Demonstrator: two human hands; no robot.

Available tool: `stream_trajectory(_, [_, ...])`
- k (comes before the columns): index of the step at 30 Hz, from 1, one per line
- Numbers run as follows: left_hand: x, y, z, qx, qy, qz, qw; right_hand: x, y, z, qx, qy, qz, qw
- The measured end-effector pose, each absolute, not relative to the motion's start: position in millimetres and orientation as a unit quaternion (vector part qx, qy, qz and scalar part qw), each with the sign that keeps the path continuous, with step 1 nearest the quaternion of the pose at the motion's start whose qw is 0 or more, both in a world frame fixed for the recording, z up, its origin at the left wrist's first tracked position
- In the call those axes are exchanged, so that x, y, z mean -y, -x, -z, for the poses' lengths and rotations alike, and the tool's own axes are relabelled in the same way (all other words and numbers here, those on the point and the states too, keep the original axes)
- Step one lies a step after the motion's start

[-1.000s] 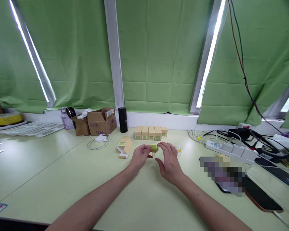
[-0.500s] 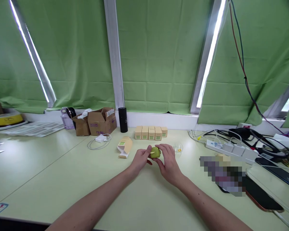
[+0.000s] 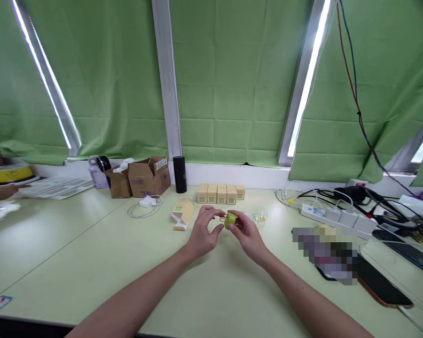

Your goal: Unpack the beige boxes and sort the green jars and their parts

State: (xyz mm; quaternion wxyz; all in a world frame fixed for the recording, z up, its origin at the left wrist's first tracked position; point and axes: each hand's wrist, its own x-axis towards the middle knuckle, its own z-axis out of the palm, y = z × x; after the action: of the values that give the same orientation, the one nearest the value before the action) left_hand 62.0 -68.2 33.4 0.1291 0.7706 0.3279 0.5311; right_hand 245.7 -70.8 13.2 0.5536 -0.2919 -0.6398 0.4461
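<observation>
A small green rounded case (image 3: 230, 220) with a pale loop is pinched between the thumb and fingers of my right hand (image 3: 247, 234). The loop points left, toward my left hand (image 3: 205, 234). That hand's thumb and curved index finger stand apart close to the loop; whether a fingertip touches it I cannot tell. To the left lies an opened small cardboard box (image 3: 183, 213) with a green label. A clear plastic piece (image 3: 261, 216) with something yellow in it sits right of my right hand.
Several small closed boxes (image 3: 217, 193) stand in a row behind my hands. Larger cartons (image 3: 144, 180), a black cylinder (image 3: 179, 174) and a white charger with cable (image 3: 147, 203) are back left. A power strip (image 3: 334, 218) and phone (image 3: 382, 281) lie right. Another person's hand (image 3: 3, 191) shows far left.
The green case has been turned so its loop points left. My left hand has let go of it, while my right hand grips it. Another person's hand has appeared far left.
</observation>
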Motion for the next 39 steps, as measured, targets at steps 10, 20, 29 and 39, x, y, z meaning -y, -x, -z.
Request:
stream_trajectory(10, [62, -64, -24, -0.340, -0.771, -0.533, 0.073, 71, -246, -16, 0.627, 0.294, -0.435, 0.576])
stream_trajectory(20, [64, -65, -24, -0.362, -0.750, -0.545, 0.096, 72, -244, -16, 0.636, 0.291, -0.437, 0.565])
stream_trajectory(29, [66, -68, -22, -0.395, -0.717, -0.535, 0.208, 71, -243, -13, 0.636, 0.295, -0.437, 0.564])
stream_trajectory(39, [67, -70, -24, -0.406, -0.689, -0.538, 0.268, 69, -244, -9, 0.642, 0.298, -0.427, 0.563])
